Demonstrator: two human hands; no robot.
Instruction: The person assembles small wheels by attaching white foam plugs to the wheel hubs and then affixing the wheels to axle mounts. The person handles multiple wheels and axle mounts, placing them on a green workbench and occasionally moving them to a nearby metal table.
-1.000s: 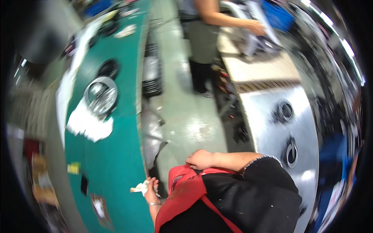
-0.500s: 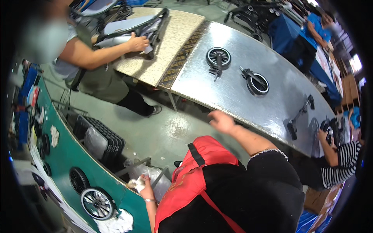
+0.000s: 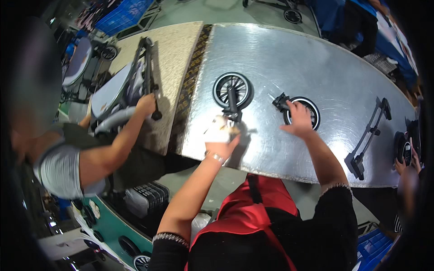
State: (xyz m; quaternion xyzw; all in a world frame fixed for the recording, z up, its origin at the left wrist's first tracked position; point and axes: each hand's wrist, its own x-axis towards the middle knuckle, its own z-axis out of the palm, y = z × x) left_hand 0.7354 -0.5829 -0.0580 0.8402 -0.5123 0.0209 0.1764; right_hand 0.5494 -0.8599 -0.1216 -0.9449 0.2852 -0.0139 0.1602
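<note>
Swung to the metal table (image 3: 271, 54), your left hand (image 3: 221, 148) clutches white cloth (image 3: 215, 132) near the left wheel (image 3: 232, 90); your right hand (image 3: 300, 120), spread, covers the right wheel (image 3: 315, 114): both within reach.

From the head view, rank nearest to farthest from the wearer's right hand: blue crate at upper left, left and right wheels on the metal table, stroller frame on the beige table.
1. Right wheel, partly covered by the right hand.
2. Left wheel, left along the metal table.
3. Stroller frame, farther left on the beige table.
4. Blue crate, beyond that table.
</note>
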